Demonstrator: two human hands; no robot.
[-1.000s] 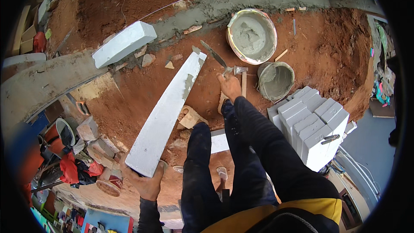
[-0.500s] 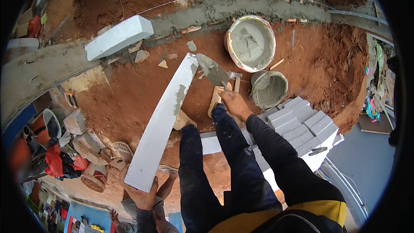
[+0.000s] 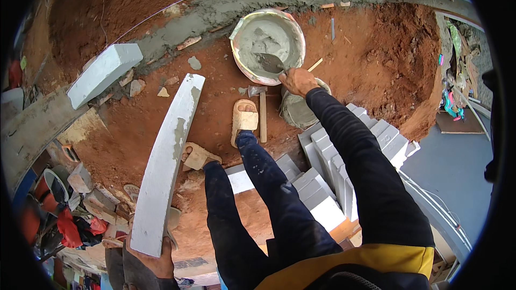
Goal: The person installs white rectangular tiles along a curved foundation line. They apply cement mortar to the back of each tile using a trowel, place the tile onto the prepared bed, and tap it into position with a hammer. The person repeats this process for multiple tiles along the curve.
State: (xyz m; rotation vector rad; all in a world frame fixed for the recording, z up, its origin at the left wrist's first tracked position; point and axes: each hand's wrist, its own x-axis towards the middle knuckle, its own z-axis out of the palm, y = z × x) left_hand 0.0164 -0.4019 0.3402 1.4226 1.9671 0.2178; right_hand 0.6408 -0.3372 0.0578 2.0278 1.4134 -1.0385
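Note:
My left hand point(image 3: 154, 260) grips the lower end of a long white block point(image 3: 161, 177), which slants up and away from me. Smears of grey mortar mark the block's right edge. My right hand point(image 3: 299, 81) is closed round the handle of a trowel point(image 3: 270, 63), its blade over the grey mortar in a round tub point(image 3: 239, 60). Just below that hand, partly covered by my sleeve, stands a bucket point(image 3: 299, 109) with mortar on its inside. A hammer point(image 3: 263, 115) with a wooden handle lies on the soil between the bucket and my sandalled foot.
Another white block point(image 3: 105, 72) sits on the wall footing at the far left. A mortar strip point(image 3: 215, 8) runs along a taut string point(image 3: 177, 2). Stacked grey blocks point(image 3: 333, 161) stand at my right. Rubble and red cloth point(image 3: 68, 227) lie at the left, near another person's grey clothing point(image 3: 122, 268).
My right hand has carried the trowel from the long block's top end to the mortar tub. The block in my left hand has tipped more upright, and the whole view has shifted.

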